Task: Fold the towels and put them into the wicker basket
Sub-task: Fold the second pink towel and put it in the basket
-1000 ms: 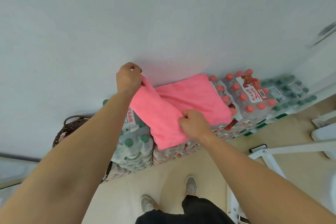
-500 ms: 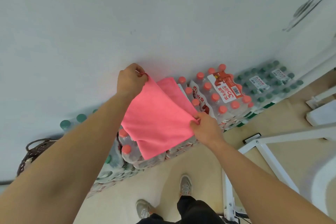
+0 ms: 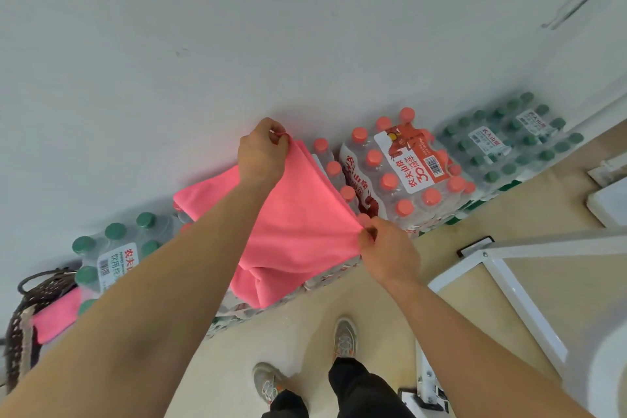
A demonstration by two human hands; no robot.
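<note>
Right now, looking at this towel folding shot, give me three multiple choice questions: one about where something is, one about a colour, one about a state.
1. Where is the wicker basket?
A. far left, by the wall
B. far right
C. between the shoes

2. What colour is the towel being held?
A. white
B. pink
C. green

3. How is that towel held?
A. lying untouched
B. one hand only
C. pinched by both hands

Answers:
1. A, it sits at the left edge beside the green-capped bottles.
2. B, clearly pink.
3. C, left hand and right hand each pinch an edge.
</note>
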